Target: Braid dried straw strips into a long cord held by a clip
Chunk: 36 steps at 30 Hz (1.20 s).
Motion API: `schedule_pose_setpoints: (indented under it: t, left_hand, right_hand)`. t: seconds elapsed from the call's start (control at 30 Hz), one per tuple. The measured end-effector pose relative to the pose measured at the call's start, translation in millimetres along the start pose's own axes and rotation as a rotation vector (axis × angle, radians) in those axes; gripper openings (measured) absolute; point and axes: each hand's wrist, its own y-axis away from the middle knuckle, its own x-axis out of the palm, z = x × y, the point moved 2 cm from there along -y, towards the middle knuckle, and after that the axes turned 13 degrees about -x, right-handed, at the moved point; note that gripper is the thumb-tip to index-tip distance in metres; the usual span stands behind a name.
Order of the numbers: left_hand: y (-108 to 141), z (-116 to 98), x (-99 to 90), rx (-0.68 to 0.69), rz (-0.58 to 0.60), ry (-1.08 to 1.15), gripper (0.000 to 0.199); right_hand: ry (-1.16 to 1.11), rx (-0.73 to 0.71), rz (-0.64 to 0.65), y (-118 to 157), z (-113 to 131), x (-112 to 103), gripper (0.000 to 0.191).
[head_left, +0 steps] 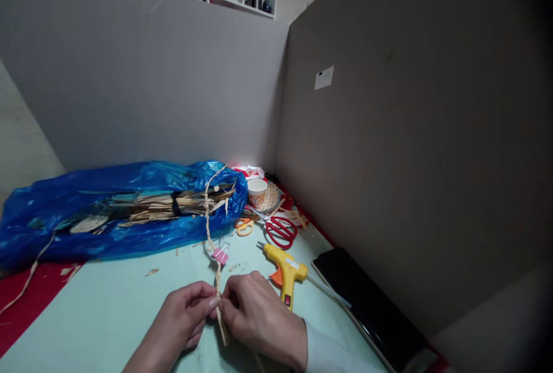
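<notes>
1. At far left, a thin pale strand (33,272) trails from the blue plastic bag (108,174) onto red cloth (41,286).
2. Inside the bag lies a bundle of dry strips (159,210), bound by a dark band; these look unworked.
3. The left hand (185,312) pinches the braided cord (208,212) between thumb and forefinger, just where the twisting gives way to loose strips.
4. The cord lies near the middle, running from over the bag down to the person's fingers. A long stretch appears finished, with a pink binder clip (220,255) on it above the hands.
5. Below the fingers, flat loose ends (222,330) hang unbraided, so that part is judged still undone.
6. The right hand (259,312) is beside the left, its fingers closed in at the same spot; its exact hold is partly hidden.
7. Further right, a yellow glue gun (287,263) lies apart from the cord.
</notes>
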Motion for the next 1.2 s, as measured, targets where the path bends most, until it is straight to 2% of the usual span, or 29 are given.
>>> schedule_pose_setpoints:
  t: [0.23, 0.37, 0.5, 0.57, 0.63, 0.67, 0.73, 0.83, 0.9, 1.03, 1.2]
  left_hand:
    - [2.8, -1.8, 1.1, -0.015, -0.048, 0.000, 0.040]
    - [-3.3, 5.9, -2.3, -0.019, -0.012, -0.001, 0.042]
    - [-8.3, 14.6, -4.7, -0.042, -0.118, 0.010, 0.041]
    - [-8.4, 16.0, -3.5, -0.037, -0.158, 0.007, 0.041]
    - [-6.7, 14.5, -0.4, -0.025, -0.144, -0.002, 0.041]
    - [-5.2, 12.9, 1.6, -0.017, -0.131, -0.004, 0.041]
    - [-0.8, 8.6, 5.4, -0.013, -0.118, -0.005, 0.041]
    - [6.5, 2.7, 10.2, -0.005, -0.133, -0.003, 0.038]
    - [9.5, 1.0, 12.2, 0.003, -0.142, -0.014, 0.038]
    - [8.5, 2.5, 12.5, 0.034, -0.137, -0.056, 0.034]
    - [2.2, 7.1, 8.9, 0.016, -0.129, -0.083, 0.031]
  right_hand:
    - [0.136, -0.163, 0.092, -3.1, -1.0, -2.3, 0.027]
    - [0.182, -0.150, 0.118, -5.7, -1.8, -2.4, 0.026]
    - [0.125, -0.149, 0.159, -6.0, -1.2, -0.6, 0.028]
    - [0.064, -0.150, 0.191, -7.0, -0.9, -5.2, 0.028]
    - [0.015, -0.099, 0.193, -12.1, -5.0, -19.0, 0.025]
    - [0.006, -0.057, 0.174, -16.9, -10.1, -29.8, 0.024]
    - [0.046, 0.109, 0.035, -31.3, -28.5, -58.8, 0.022]
    - [0.158, 0.291, -0.145, -59.7, -68.6, -101.1, 0.029]
    - [0.203, 0.416, -0.218, -77.6, -97.7, -117.2, 0.029]
    - [0.164, 0.564, -0.276, -102.5, -141.1, -115.2, 0.032]
    - [0.073, 0.642, -0.398, -113.0, -167.7, -101.4, 0.033]
